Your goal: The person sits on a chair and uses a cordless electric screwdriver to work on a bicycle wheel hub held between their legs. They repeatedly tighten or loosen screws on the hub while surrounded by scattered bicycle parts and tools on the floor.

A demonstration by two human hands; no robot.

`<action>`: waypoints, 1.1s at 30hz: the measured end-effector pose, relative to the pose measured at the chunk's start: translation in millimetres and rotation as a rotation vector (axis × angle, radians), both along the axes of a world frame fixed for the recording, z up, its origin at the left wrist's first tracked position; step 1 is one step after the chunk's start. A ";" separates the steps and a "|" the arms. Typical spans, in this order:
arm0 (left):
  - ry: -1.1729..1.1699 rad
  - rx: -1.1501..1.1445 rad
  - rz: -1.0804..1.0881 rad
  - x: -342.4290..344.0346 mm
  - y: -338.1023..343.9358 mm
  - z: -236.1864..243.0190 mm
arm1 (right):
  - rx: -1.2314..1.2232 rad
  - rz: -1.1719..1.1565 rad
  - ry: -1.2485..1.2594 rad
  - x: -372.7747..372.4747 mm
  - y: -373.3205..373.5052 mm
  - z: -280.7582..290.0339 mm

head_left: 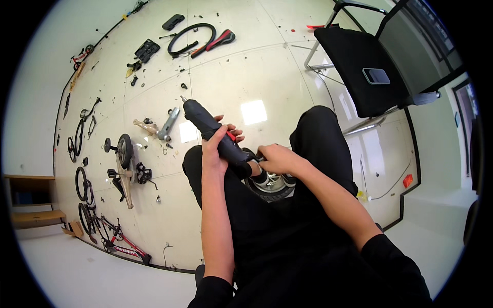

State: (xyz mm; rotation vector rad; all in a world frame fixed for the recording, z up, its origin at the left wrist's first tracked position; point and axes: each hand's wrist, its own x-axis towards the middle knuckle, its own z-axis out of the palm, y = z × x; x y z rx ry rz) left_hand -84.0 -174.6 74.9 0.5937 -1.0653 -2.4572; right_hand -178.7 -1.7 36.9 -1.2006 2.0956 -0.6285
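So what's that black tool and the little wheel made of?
The tool in the left hand looks like matte black plastic, dull with no glints, and a small metal tip. The wheel under the right hand seems to have a dark rubber tyre around a shiny silver rim, probably metal.

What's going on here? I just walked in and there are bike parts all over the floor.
A seated person holds a black electric screwdriver in the left hand, its tip pointing away from them. The right hand rests at the tool's rear end, above a small wheel lying between the knees. Loose parts, a tyre and a saddle lie across the floor. A phone sits on the black chair.
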 end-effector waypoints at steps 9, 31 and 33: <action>0.051 0.019 -0.106 -7.7 0.3 4.1 | -0.171 -0.123 -0.160 -1.3 -6.3 9.2; -0.301 -0.188 -0.206 -43.2 37.4 3.3 | -0.287 -0.606 -0.331 -1.8 -3.0 26.8; -0.246 -0.135 -0.219 -43.3 38.8 2.7 | -0.293 -0.605 -0.334 -2.1 -0.9 31.0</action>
